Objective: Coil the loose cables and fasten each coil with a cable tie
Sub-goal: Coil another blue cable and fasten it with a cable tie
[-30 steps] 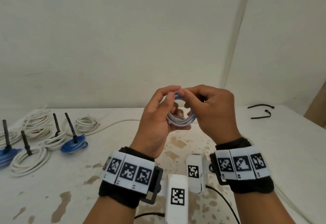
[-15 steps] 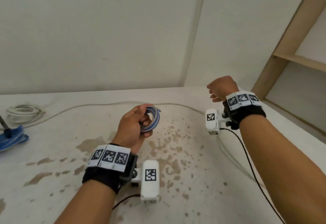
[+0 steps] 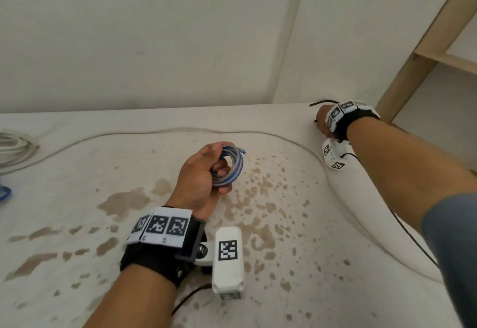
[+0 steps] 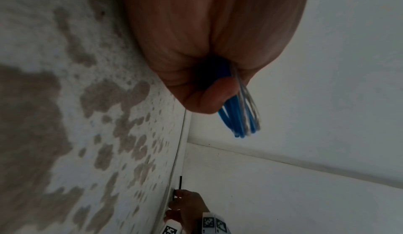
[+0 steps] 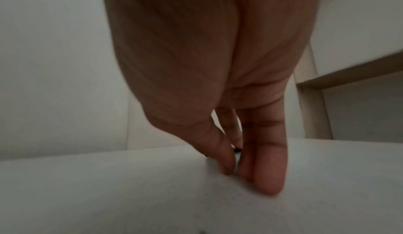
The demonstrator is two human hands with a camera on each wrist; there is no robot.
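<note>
— What's my left hand (image 3: 198, 175) got?

— Its fingers are curled round the coil (image 3: 231, 168), blue and clear loops, held above the middle of the tabletop (image 3: 77, 263). From the left wrist view the loops (image 4: 238, 115) stick out past my fingertips.

— And my right hand (image 3: 322, 121)?

— Down at the tabletop's far right corner, thumb and fingers (image 5: 270, 165) closing on something small and dark. In the right wrist view it's mostly hidden, so I can't tell if it's pinched or only touched. A black tie (image 3: 324, 102) lies right there, its end poking out beyond my knuckles.

— What's the surface like?

— White, blotched with brown stains (image 3: 124, 202) across the middle. A white cable (image 3: 180, 130) runs loose along the far edge and curves down the right side. A white coil (image 3: 15, 149) sits at the left edge, with a bit of blue (image 3: 5, 193) beside it.

— The room?

— Plain pale walls meeting in a corner (image 3: 291, 38) behind the tabletop, and a wooden shelf frame (image 3: 426, 43) to the right.
</note>
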